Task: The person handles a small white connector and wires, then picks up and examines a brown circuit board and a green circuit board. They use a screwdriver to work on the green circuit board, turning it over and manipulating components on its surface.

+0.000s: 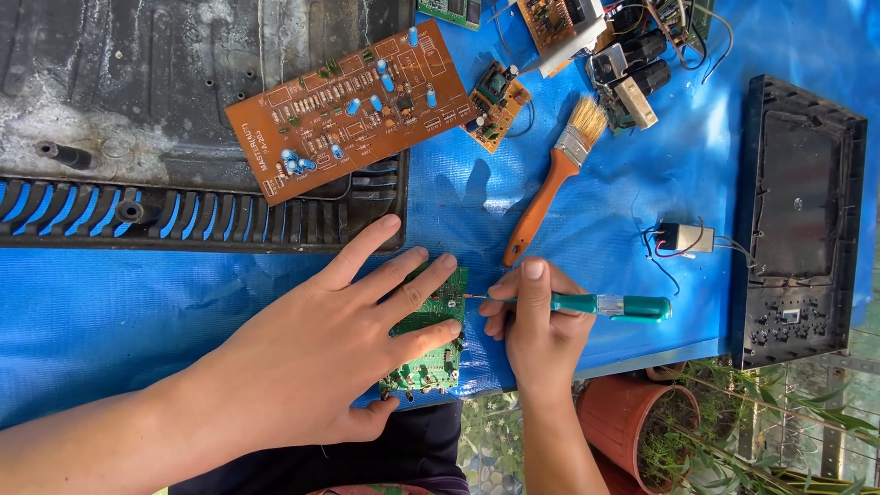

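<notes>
At the far left a big black plastic housing (183,119) lies open side up on the blue tarp (110,312) that covers the tabletop, and a long brown circuit board (353,105) rests tilted across its slotted edge, likely parked there to keep the working spot free. Below it the left hand (312,357) lies flat, fingers (412,289) spread and not curled around anything, pressing down a small green circuit board (431,335) at the near edge of the tabletop (a pin-down to stop it from sliding, I would say). Just to the right, the right hand (536,330) pinches a green-handled screwdriver (605,305) between thumb and fingertips, the shaft held level and the thin tip meeting the green board's right edge. Above that hand an orange-handled paintbrush (555,179) lies within easy reach, bristles pointing away. Farther right sit a small part with loose wires (683,238) and a second black casing (797,220), set well apart at the tarp's end.
</notes>
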